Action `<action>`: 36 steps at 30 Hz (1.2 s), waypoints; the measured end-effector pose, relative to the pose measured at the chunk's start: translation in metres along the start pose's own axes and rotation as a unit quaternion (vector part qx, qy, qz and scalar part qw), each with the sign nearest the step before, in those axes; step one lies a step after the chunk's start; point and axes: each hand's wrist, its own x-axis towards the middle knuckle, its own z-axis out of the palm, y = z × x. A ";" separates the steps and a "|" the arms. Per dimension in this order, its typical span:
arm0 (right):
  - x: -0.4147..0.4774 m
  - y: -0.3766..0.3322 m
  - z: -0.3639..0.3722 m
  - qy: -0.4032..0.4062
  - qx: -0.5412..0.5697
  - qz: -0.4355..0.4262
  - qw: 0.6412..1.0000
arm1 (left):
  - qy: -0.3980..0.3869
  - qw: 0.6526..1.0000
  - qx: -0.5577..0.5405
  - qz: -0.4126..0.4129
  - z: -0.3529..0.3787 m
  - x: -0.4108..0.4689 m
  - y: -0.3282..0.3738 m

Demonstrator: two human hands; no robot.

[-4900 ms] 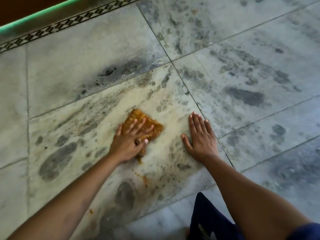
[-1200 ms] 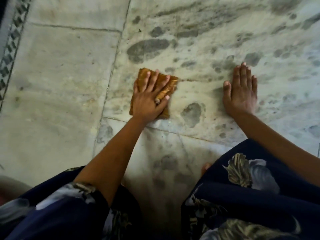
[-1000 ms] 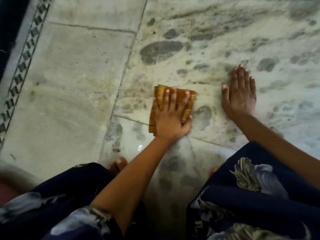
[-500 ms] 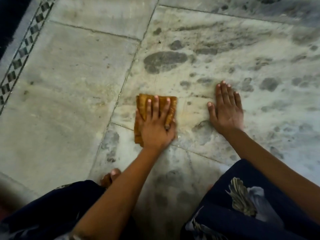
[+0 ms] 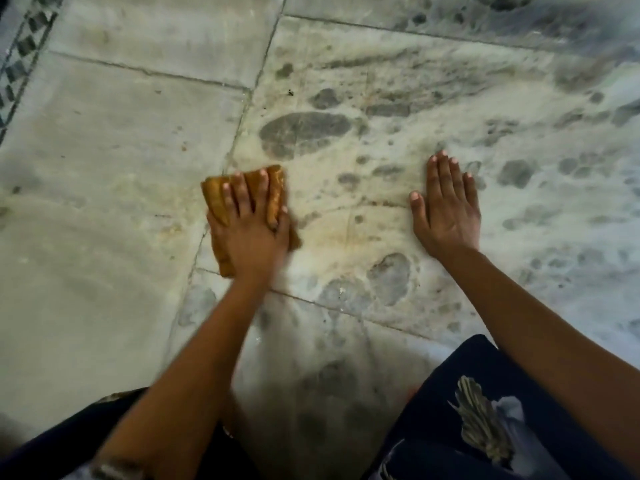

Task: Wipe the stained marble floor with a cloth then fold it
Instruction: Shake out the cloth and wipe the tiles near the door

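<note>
A folded orange-brown cloth [image 5: 215, 199] lies flat on the stained marble floor [image 5: 346, 216], at the joint between two tiles. My left hand [image 5: 250, 230] presses down on it with fingers spread over its top. Part of the cloth is hidden under the palm. My right hand [image 5: 448, 209] lies flat on the floor to the right, fingers together, holding nothing. Brownish smears and dark grey blotches mark the tile between my hands.
A patterned black-and-white border strip [image 5: 20, 60] runs along the far left. My knees in dark floral fabric [image 5: 485, 420] fill the bottom of the view. Paler, less blotched tiles [image 5: 104, 168] lie to the left of the cloth.
My left hand has slid the cloth a little left and away from me, across the tile joint. My right hand has stayed flat on the floor.
</note>
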 end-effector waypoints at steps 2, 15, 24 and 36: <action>0.001 0.001 0.004 0.005 -0.005 0.004 1.000 | -0.016 1.000 0.001 -0.025 0.005 -0.024 0.028; 0.002 0.003 0.004 0.026 0.006 -0.004 1.000 | -0.026 0.982 0.050 0.182 -0.018 0.182 0.099; 0.001 0.005 0.004 0.018 0.002 -0.010 1.000 | -0.010 0.996 0.041 0.073 -0.012 0.080 0.010; 0.001 0.004 0.000 -0.001 0.004 -0.007 1.000 | -0.044 0.998 0.007 0.038 -0.024 0.085 -0.036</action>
